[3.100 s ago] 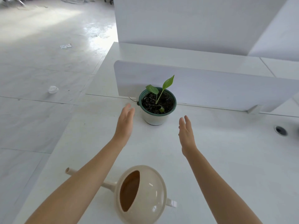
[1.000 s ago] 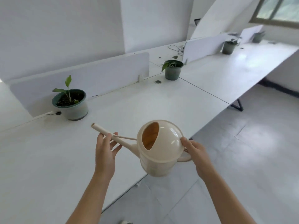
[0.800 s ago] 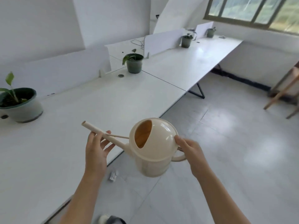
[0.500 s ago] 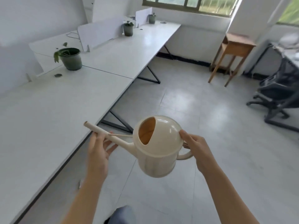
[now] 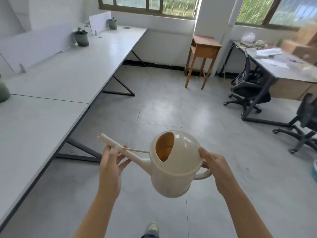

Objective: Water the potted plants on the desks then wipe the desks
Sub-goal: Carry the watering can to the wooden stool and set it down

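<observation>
carry the watering can (image 5: 173,169) level, over the floor at near centre. the right hand (image 5: 214,165) grips its handle; the left hand (image 5: 109,167), fingers nearly straight, supports the spout (image 5: 116,145). head for the potted plant (image 5: 81,37) at far left.

I note a long white surface (image 5: 51,79): a potted plant (image 5: 81,38) beside the back-edge divider panel (image 5: 34,43), a second pot (image 5: 112,24) near the far end, and a third pot (image 5: 3,93) partly out of view.

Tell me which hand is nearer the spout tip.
Left. The left hand touches the spout just below its tip; the right hand grips the handle on the can's opposite side.
</observation>
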